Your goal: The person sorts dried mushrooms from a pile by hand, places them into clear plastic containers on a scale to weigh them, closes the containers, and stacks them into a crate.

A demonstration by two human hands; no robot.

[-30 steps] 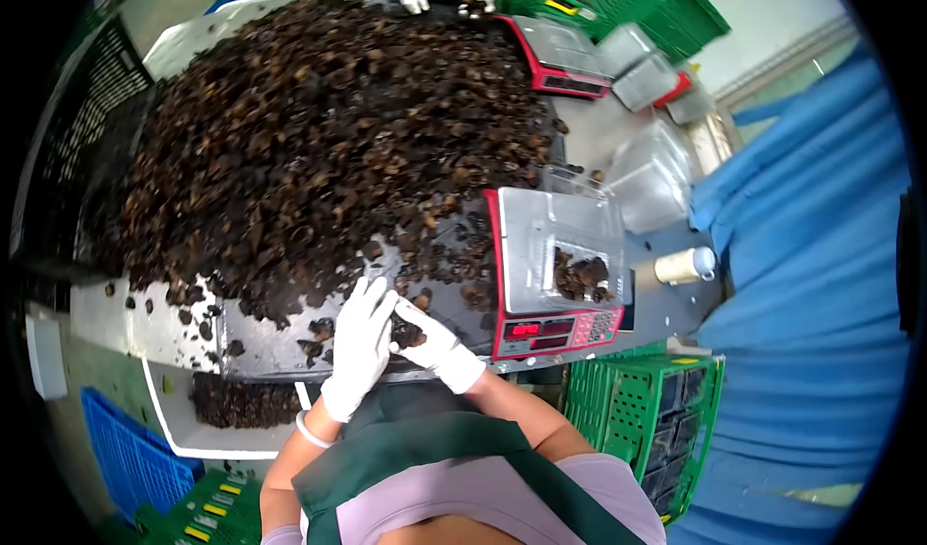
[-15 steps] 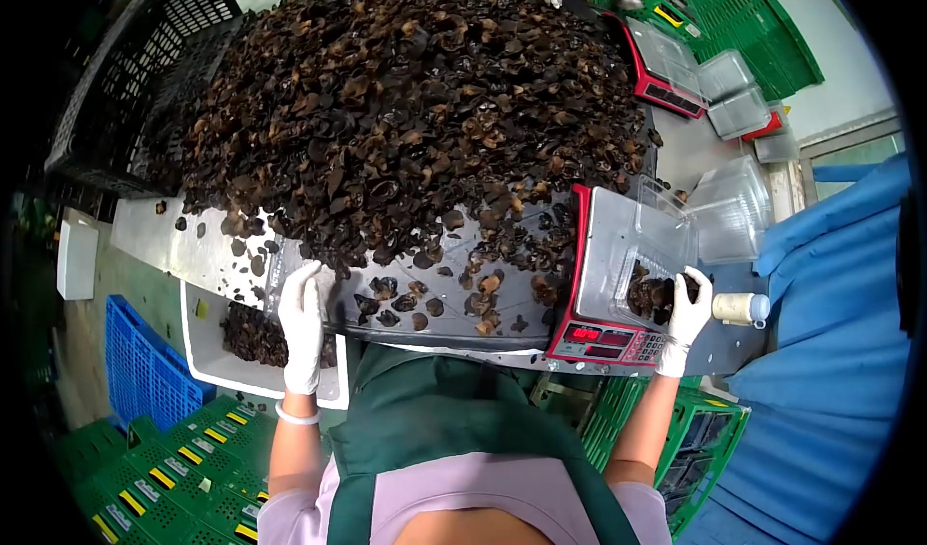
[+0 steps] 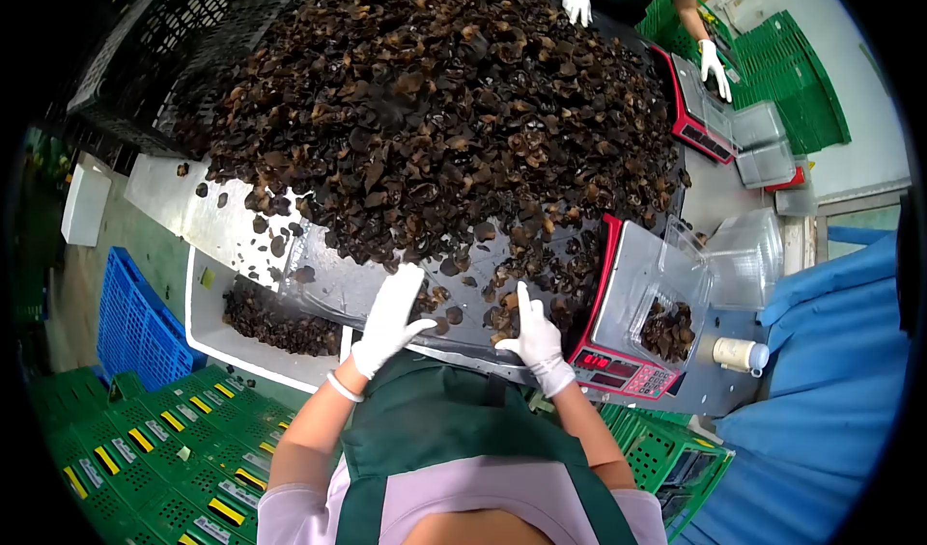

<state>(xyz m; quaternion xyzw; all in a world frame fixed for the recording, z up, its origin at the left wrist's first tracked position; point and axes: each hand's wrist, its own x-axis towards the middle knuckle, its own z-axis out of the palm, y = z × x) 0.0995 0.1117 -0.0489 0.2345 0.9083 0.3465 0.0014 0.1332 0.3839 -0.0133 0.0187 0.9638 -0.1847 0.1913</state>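
Note:
A large heap of dark brown, ear-shaped fungus pieces (image 3: 435, 111) covers much of the table (image 3: 328, 275). My left hand (image 3: 389, 321), in a white glove, is open at the table's near edge, with thumb apart and small loose pieces just right of it. My gloved right hand (image 3: 536, 340) is open too, index finger pointing up and thumb out, beside more loose pieces. Right of it, a red scale (image 3: 618, 294) with a lit display carries a clear plastic box (image 3: 690, 299) with some pieces inside.
Empty clear boxes (image 3: 748, 255) and a capped bottle (image 3: 739, 354) lie right of the scale. A co-worker's gloved hand (image 3: 713, 67) is near a second scale (image 3: 690, 111). A black crate (image 3: 126, 82) stands left; a white bin (image 3: 208, 328) and green crates (image 3: 164, 448) sit lower.
My right hand has come away from the box on the scale, back toward the middle. My left hand has moved right along the near edge. The box now holds more pieces than a second ago.

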